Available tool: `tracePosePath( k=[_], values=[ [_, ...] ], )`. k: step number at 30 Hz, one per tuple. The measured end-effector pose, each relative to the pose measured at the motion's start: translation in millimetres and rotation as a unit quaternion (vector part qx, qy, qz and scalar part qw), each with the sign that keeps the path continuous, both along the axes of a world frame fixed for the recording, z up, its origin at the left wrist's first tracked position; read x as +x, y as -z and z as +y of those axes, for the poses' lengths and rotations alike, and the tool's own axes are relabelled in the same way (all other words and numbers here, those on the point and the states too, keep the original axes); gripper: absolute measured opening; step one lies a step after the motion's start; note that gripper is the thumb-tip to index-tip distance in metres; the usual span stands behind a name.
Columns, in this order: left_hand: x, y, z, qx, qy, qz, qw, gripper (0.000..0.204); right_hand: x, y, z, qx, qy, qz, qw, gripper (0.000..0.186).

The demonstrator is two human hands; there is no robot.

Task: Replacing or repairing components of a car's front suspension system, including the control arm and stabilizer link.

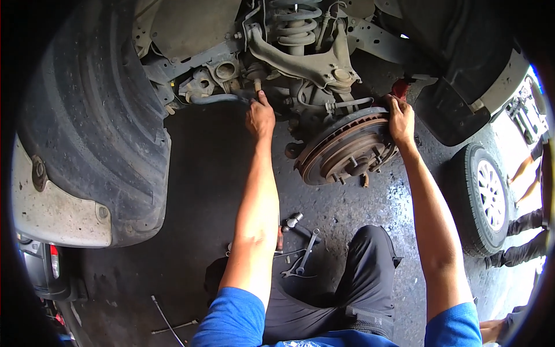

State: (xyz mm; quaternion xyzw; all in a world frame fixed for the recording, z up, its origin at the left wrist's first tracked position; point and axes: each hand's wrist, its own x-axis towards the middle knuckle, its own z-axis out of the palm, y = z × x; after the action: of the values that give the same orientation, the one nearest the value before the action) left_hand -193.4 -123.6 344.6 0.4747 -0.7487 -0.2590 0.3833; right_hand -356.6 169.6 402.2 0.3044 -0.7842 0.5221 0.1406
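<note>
My left hand (259,115) is raised at the centre with its fingers wrapped round a rod (258,84), just below a rubber boot (255,70) under the curved upper control arm (289,58). On the right, my right hand (402,121) grips the upper right edge of a rusty brake disc (324,161) with protruding studs. The steering knuckle (306,113) and brake hose lie between my hands, partly hidden. A coil spring (296,29) rises above them, and a red part (399,88) shows behind my right hand.
Wheel-well liners (98,133) flank the work. A removed wheel (483,202) stands on the right. Wrenches (306,254) and a hammer (293,220) lie on the floor (191,173) near my legs, with bars (165,318) at lower left. Other people's legs (523,243) show at the far right.
</note>
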Motion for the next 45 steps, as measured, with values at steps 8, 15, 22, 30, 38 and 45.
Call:
tracePosePath(
  k=[8,15,22,30,38,45],
  values=[
    [10.2,29.4,-43.7,0.491,0.355,0.46,0.649,0.045,-6.2,0.3,-6.5,-0.007,-0.026,-0.01,1.0,0.035],
    [13.0,26.4,-39.1,0.481,0.351,0.465,0.655,0.042,-9.9,0.2,-4.1,0.004,-0.036,-0.022,0.999,0.036],
    [25.9,10.2,-47.2,0.269,0.237,0.337,0.871,0.039,-9.8,1.9,-1.8,0.009,-0.029,-0.024,0.999,0.037],
    [39.7,-13.3,-67.0,-0.019,0.229,0.116,0.966,0.02,-10.8,2.8,-2.4,0.011,-0.022,-0.027,0.999,0.037],
    [51.3,-24.8,-70.0,-0.166,0.257,0.028,0.952,0.02,-10.4,3.4,-3.6,-0.003,-0.021,-0.031,0.999,0.038],
    [52.7,-29.3,-68.7,-0.161,0.261,-0.019,0.952,0.018,-5.7,-1.9,-2.1,0.018,-0.005,-0.029,0.999,0.038]
  ],
)
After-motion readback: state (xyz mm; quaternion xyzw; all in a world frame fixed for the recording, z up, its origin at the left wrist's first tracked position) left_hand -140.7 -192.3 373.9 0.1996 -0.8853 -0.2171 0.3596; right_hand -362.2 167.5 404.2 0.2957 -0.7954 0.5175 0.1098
